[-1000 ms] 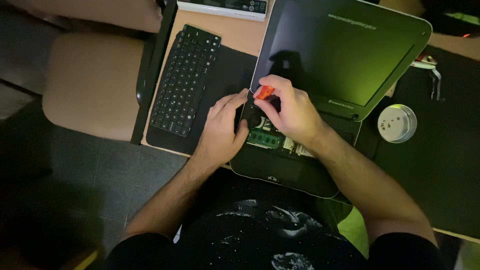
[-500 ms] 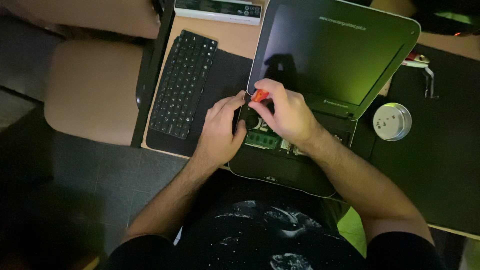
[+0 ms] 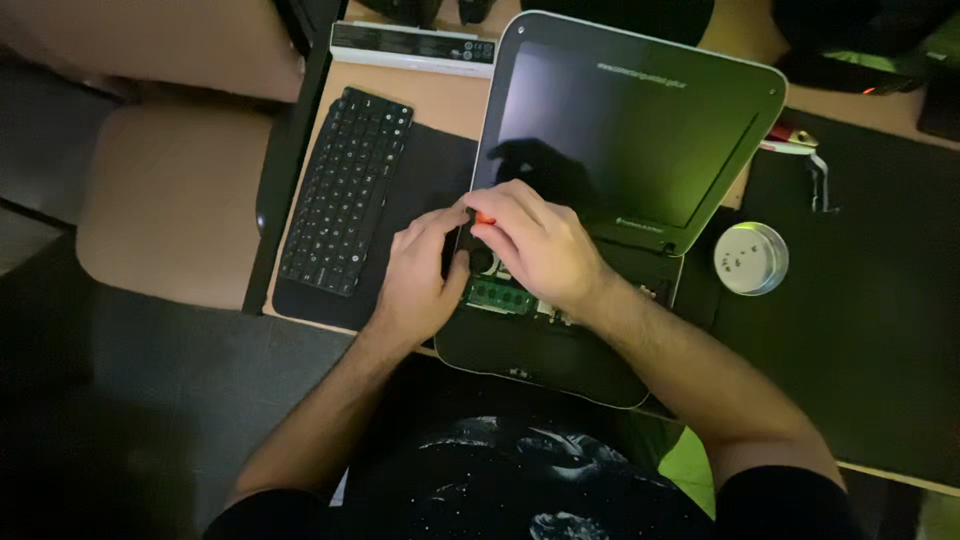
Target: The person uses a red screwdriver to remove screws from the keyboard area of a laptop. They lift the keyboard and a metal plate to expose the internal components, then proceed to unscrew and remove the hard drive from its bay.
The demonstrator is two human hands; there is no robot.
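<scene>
I see my right hand [image 3: 535,245] pinching an orange-handled tool [image 3: 484,217] over the opened laptop base [image 3: 540,355]; its long axis is hidden by fingers. My left hand [image 3: 420,280] rests curled beside it, touching. 1 green memory module [image 3: 500,296] lies underneath. Keyboard [image 3: 345,190] left, round tin [image 3: 751,258] right.

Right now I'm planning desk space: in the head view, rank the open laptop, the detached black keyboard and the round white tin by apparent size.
1. open laptop, clearly largest.
2. black keyboard, long and narrow, lying on the dark mat.
3. round white tin, by far the smallest.
All lie at a similar distance on the desk, so the order looks reliable.
</scene>
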